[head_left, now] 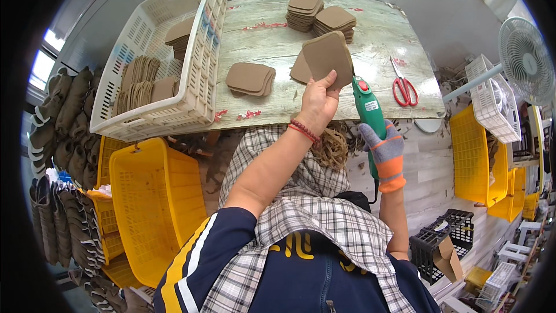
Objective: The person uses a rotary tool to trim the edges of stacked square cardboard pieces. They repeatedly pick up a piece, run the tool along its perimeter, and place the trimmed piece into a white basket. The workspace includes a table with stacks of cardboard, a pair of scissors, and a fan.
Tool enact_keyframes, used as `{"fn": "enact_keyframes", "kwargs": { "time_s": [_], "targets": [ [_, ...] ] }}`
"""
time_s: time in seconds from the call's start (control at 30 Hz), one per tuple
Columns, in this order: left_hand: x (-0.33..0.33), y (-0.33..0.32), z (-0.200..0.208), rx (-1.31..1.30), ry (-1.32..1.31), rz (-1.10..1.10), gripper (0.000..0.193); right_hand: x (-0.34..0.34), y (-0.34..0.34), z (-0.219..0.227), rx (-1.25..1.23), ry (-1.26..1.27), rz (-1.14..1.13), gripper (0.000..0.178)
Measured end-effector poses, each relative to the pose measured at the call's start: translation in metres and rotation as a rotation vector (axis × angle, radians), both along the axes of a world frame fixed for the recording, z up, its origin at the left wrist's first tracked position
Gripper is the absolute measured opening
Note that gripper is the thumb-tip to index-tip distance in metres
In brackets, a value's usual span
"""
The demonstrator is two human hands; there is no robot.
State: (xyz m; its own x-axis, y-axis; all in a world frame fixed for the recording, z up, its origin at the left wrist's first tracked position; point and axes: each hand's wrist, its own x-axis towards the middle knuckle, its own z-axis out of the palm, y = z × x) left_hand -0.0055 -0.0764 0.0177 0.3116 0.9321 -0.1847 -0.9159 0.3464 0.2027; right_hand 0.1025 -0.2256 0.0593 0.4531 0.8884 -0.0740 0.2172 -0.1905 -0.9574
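Note:
My bare left hand (322, 99), with red beads at the wrist, pinches the lower edge of a brown rounded-square pad (328, 57). In my gloved right hand (383, 149) is a green handheld electric cutter (368, 107) with a red button; its tip meets or lies close to the pad's right edge. Partly behind the held pad, another brown pad (301, 71) lies on the table. A low stack of pads (250, 78) sits to the left, and two taller stacks (304, 9) stand farther back. Red-handled scissors (404, 90) rest to the right of the cutter.
On the table's left stands a white plastic crate (197, 95) holding more brown pads. Yellow crates (147, 208) are on the floor at left and right. A white fan (527, 64) stands at the right. Thin brown offcut strips (333, 149) hang near my lap.

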Motion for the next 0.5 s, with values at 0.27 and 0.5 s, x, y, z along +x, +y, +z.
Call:
{"fn": "enact_keyframes", "kwargs": {
  "time_s": [0.27, 0.5],
  "targets": [
    [0.006, -0.022, -0.009, 0.051, 0.08, -0.073, 0.032, 0.001, 0.006, 0.009, 0.04, 0.033, -0.042, 0.032],
    [-0.001, -0.032, -0.012, 0.147, 0.187, -0.157, 0.029, 0.01, 0.007, 0.02, 0.038, 0.025, -0.017, 0.033]
  ]
}}
